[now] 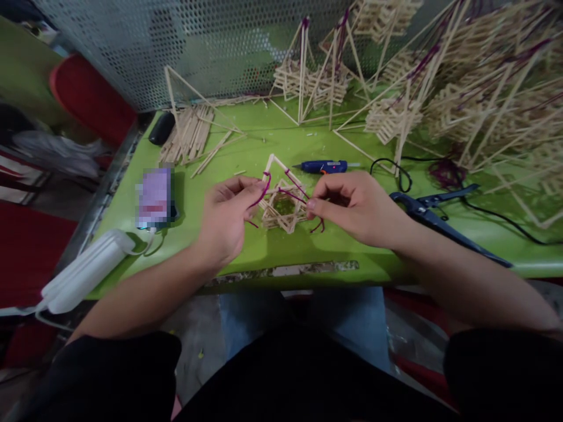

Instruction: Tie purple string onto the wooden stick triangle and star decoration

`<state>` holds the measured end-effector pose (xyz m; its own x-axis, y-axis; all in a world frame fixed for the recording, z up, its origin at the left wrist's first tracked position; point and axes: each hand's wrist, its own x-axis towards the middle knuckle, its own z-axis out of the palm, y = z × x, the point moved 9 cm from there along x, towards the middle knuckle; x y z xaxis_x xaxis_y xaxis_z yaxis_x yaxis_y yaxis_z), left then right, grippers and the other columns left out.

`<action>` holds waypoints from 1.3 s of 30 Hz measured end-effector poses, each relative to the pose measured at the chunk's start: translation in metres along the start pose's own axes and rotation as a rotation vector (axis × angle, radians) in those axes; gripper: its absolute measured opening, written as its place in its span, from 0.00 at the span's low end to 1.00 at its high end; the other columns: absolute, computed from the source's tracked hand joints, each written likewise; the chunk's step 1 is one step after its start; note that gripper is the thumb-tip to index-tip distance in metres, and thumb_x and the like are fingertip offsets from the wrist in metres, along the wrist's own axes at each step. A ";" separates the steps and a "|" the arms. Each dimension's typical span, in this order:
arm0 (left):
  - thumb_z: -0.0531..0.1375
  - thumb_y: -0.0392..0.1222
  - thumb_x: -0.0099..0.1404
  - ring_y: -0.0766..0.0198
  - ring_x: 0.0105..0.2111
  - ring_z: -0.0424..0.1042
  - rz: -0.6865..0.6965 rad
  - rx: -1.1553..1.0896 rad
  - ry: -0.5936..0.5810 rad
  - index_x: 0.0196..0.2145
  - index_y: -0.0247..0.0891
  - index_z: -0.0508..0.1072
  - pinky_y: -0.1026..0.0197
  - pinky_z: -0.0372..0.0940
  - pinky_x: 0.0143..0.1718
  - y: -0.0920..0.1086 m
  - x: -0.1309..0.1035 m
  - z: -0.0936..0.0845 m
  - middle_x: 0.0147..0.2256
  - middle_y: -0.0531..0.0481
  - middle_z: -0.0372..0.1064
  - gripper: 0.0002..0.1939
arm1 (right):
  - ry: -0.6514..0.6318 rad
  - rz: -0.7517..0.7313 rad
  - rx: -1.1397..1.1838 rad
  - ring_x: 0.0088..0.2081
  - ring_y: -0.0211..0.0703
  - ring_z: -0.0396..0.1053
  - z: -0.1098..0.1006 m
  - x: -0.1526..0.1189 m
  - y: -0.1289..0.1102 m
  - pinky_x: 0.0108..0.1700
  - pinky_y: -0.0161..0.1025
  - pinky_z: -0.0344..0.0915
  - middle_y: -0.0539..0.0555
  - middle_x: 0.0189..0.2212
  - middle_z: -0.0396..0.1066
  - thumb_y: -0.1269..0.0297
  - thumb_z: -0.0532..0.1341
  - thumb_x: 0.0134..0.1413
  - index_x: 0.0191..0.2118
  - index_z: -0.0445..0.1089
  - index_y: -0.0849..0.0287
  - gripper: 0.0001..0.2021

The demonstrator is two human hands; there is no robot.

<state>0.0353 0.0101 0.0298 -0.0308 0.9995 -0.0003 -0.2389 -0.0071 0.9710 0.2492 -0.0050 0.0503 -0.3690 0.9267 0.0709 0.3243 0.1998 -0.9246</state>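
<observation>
A small frame of thin wooden sticks [281, 208] lies on the green table [246, 252] between my hands, with two long sticks rising from it to a peak. A purple string [294, 193] runs across it. My left hand [229, 214] pinches one end of the string at the frame's left side. My right hand [356, 205] pinches the string on the frame's right side, and a loose end hangs below its fingers.
A blue glue gun [323, 167] lies just behind the frame, its black cord trailing right. Blue-handled cutters [433, 217] lie to the right. Several finished stick frames [461, 99] crowd the back right. Loose sticks [187, 135], a phone [155, 196] and a white charger [85, 272] lie left.
</observation>
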 end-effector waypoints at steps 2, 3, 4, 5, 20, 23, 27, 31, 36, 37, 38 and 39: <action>0.74 0.36 0.64 0.76 0.18 0.51 0.023 -0.002 -0.010 0.29 0.36 0.81 0.65 0.48 0.22 0.004 -0.002 0.001 0.24 0.54 0.68 0.08 | 0.007 -0.041 -0.030 0.23 0.37 0.61 -0.003 -0.004 -0.008 0.25 0.43 0.52 0.50 0.26 0.75 0.53 0.74 0.67 0.31 0.78 0.54 0.15; 0.74 0.36 0.63 0.76 0.19 0.51 0.036 -0.006 -0.017 0.29 0.36 0.81 0.65 0.48 0.22 0.006 -0.003 0.002 0.25 0.54 0.68 0.08 | 0.046 -0.059 -0.034 0.22 0.37 0.57 -0.008 -0.005 -0.011 0.25 0.43 0.49 0.49 0.24 0.72 0.53 0.73 0.68 0.32 0.78 0.54 0.15; 0.75 0.37 0.63 0.76 0.19 0.51 0.050 -0.011 -0.024 0.29 0.36 0.81 0.65 0.47 0.22 0.008 -0.004 0.003 0.25 0.53 0.69 0.07 | 0.107 -0.081 -0.038 0.21 0.36 0.54 -0.015 -0.007 -0.015 0.24 0.43 0.47 0.48 0.22 0.67 0.53 0.72 0.69 0.31 0.78 0.54 0.16; 0.75 0.37 0.63 0.76 0.19 0.51 0.064 -0.015 -0.034 0.29 0.37 0.82 0.65 0.47 0.22 0.010 -0.005 0.003 0.25 0.53 0.70 0.07 | 0.186 -0.106 -0.045 0.21 0.36 0.52 -0.023 -0.008 -0.018 0.24 0.43 0.46 0.48 0.20 0.64 0.53 0.72 0.70 0.30 0.77 0.54 0.17; 0.79 0.44 0.61 0.69 0.25 0.61 0.137 0.056 -0.036 0.30 0.41 0.84 0.62 0.56 0.25 0.021 -0.012 0.000 0.28 0.51 0.74 0.09 | 0.321 -0.150 -0.464 0.23 0.38 0.46 -0.073 0.009 -0.012 0.28 0.46 0.43 0.46 0.18 0.48 0.35 0.67 0.73 0.21 0.57 0.51 0.36; 0.78 0.42 0.60 0.71 0.23 0.56 0.063 0.022 -0.035 0.29 0.41 0.85 0.63 0.49 0.23 0.011 -0.011 0.001 0.26 0.51 0.73 0.08 | 0.355 -0.069 -0.562 0.24 0.39 0.45 -0.087 0.013 -0.003 0.32 0.48 0.44 0.46 0.18 0.47 0.42 0.68 0.75 0.21 0.53 0.51 0.35; 0.80 0.42 0.59 0.73 0.21 0.55 -0.039 -0.006 -0.029 0.27 0.39 0.85 0.65 0.50 0.23 -0.009 -0.012 0.005 0.24 0.52 0.71 0.10 | 0.506 -0.127 -0.694 0.30 0.44 0.57 -0.089 0.013 -0.006 0.38 0.47 0.49 0.53 0.30 0.68 0.56 0.75 0.69 0.32 0.67 0.52 0.18; 0.81 0.45 0.60 0.68 0.26 0.69 -0.033 0.028 -0.007 0.29 0.41 0.86 0.63 0.65 0.28 -0.019 -0.015 0.002 0.27 0.51 0.76 0.10 | 0.298 -0.296 -0.477 0.34 0.46 0.65 -0.046 0.012 -0.014 0.40 0.47 0.56 0.56 0.39 0.76 0.54 0.66 0.76 0.42 0.76 0.53 0.10; 0.80 0.47 0.64 0.64 0.30 0.74 0.014 0.075 -0.022 0.32 0.43 0.87 0.61 0.71 0.33 -0.017 -0.018 0.002 0.27 0.51 0.76 0.09 | 0.073 -0.245 -0.270 0.34 0.45 0.68 -0.009 0.010 -0.012 0.39 0.46 0.60 0.53 0.33 0.77 0.54 0.70 0.73 0.38 0.79 0.54 0.11; 0.80 0.47 0.64 0.65 0.29 0.74 0.013 0.081 -0.013 0.31 0.43 0.87 0.61 0.70 0.32 -0.017 -0.017 0.001 0.27 0.51 0.76 0.09 | 0.062 -0.226 -0.249 0.34 0.45 0.69 -0.007 0.011 -0.010 0.39 0.46 0.60 0.52 0.32 0.76 0.55 0.70 0.72 0.36 0.79 0.54 0.12; 0.80 0.46 0.63 0.65 0.29 0.73 0.008 0.086 -0.008 0.31 0.43 0.87 0.61 0.70 0.32 -0.017 -0.017 0.001 0.26 0.52 0.75 0.09 | 0.051 -0.201 -0.231 0.33 0.45 0.68 -0.006 0.012 -0.008 0.39 0.46 0.60 0.51 0.30 0.75 0.56 0.70 0.72 0.35 0.78 0.54 0.13; 0.80 0.46 0.63 0.65 0.28 0.72 0.001 0.089 -0.007 0.31 0.43 0.87 0.61 0.69 0.31 -0.018 -0.016 0.001 0.26 0.52 0.74 0.09 | 0.038 -0.174 -0.216 0.33 0.44 0.68 -0.005 0.013 -0.005 0.38 0.45 0.60 0.51 0.29 0.74 0.56 0.70 0.71 0.34 0.78 0.55 0.13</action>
<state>0.0412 -0.0055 0.0126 -0.0242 0.9997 0.0018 -0.1513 -0.0054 0.9885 0.2475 0.0081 0.0574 -0.4041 0.8828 0.2395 0.4388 0.4168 -0.7961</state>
